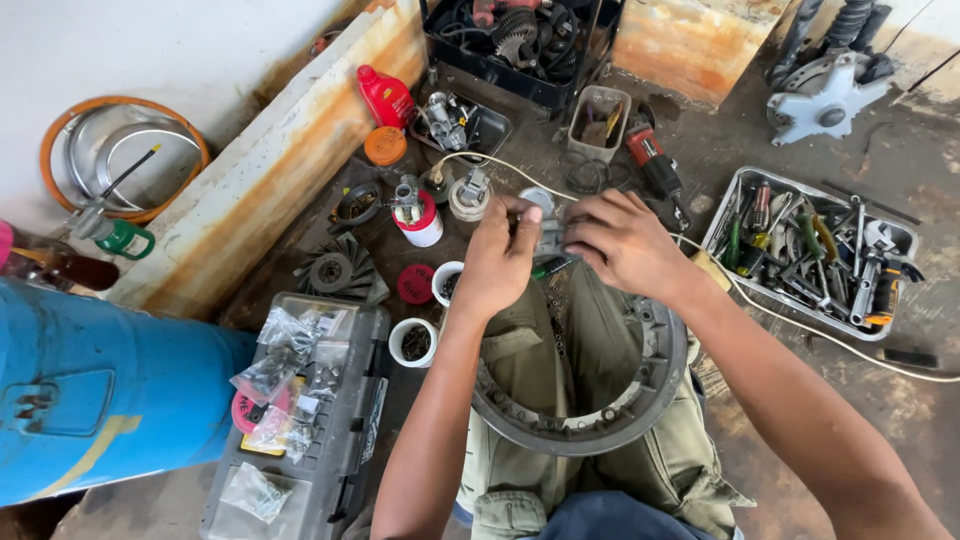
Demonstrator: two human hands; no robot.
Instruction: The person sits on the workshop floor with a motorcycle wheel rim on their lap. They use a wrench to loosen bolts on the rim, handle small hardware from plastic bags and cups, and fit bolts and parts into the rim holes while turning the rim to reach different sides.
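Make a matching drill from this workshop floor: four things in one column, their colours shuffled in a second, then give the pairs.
Things:
1. oil bottle
2. drum
3. toolbox
4. squirt can

Colours:
A. grey
B. green
C. red
D. blue

Pairs: 1-C, 2-D, 3-A, 4-B

A stained concrete floor (pixel 920 160) is being lit by daylight, bordered by a rust-streaked concrete ledge (pixel 270 170) and white wall (pixel 150 50).
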